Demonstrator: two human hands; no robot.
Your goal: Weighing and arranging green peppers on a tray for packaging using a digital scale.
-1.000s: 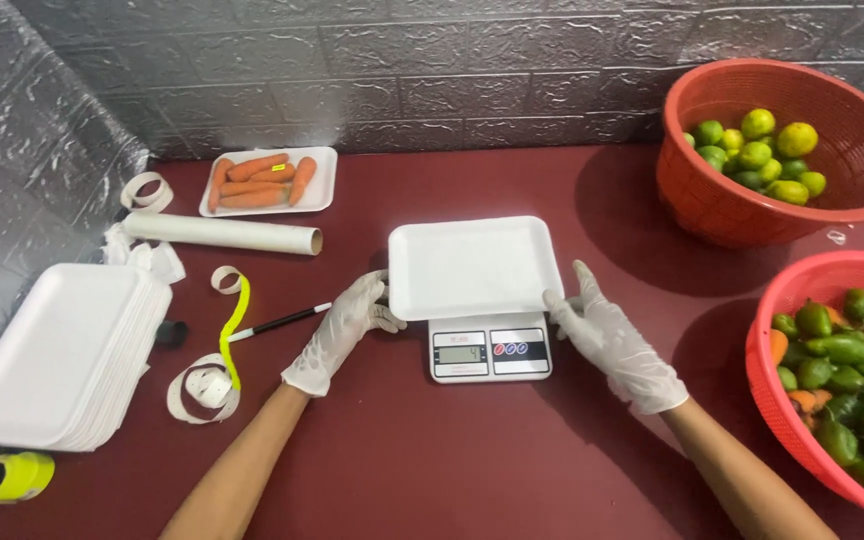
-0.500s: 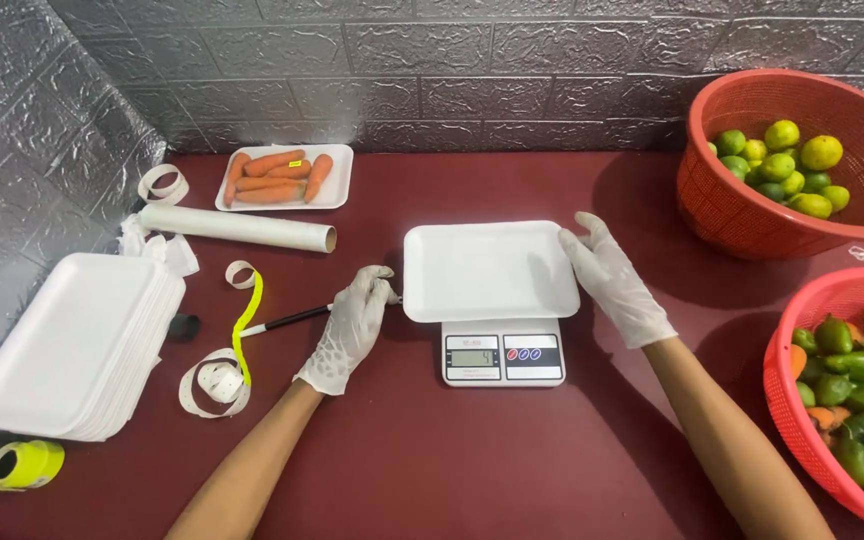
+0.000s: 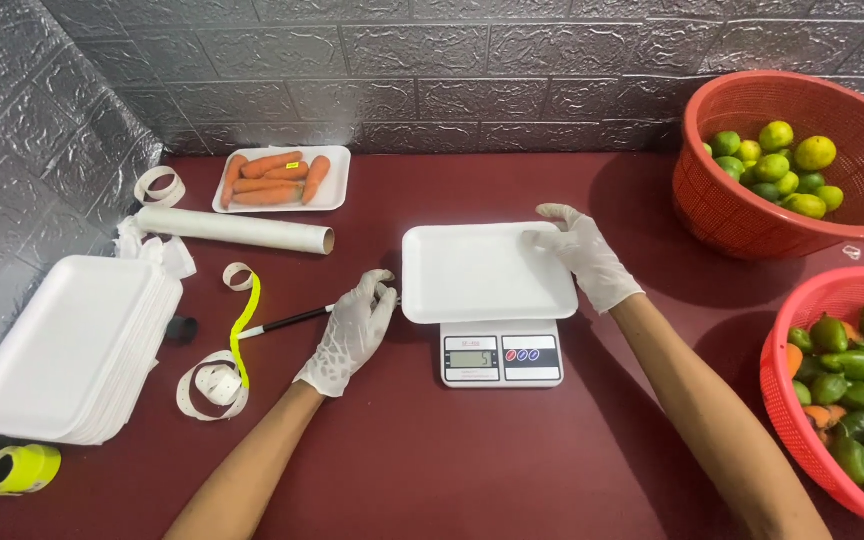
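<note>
White foam, empty and shallow, is what I have in hand: a rectangular white foam tray (image 3: pixel 482 270) sitting on the small white digital kitchen scale (image 3: pixel 501 357) in the middle of the dark red table (image 3: pixel 512 470). My gloved right hand (image 3: pixel 584 255) lies flat and open on the tray's right edge, fingers spread, steadying rather than pinching. My gloved left hand (image 3: pixel 350 330) rests loosely curled on the table just beside the tray's left edge, near the tip of a thin black stick (image 3: pixel 292 320); I cannot tell whether it touches either.

As I judge it, the tray is placed but nothing is loaded. One white tray of orange carrots (image 3: pixel 277 178) sits finished-looking at the back. Left to draw from are the stack of white foam trays (image 3: pixel 57 350), the red plastic basket of green and yellow citrus (image 3: pixel 782 160) and the pink basket of green vegetables (image 3: pixel 842 370).

The pink basket is cut off at the frame's edge, and the scale's display is too small to read.
</note>
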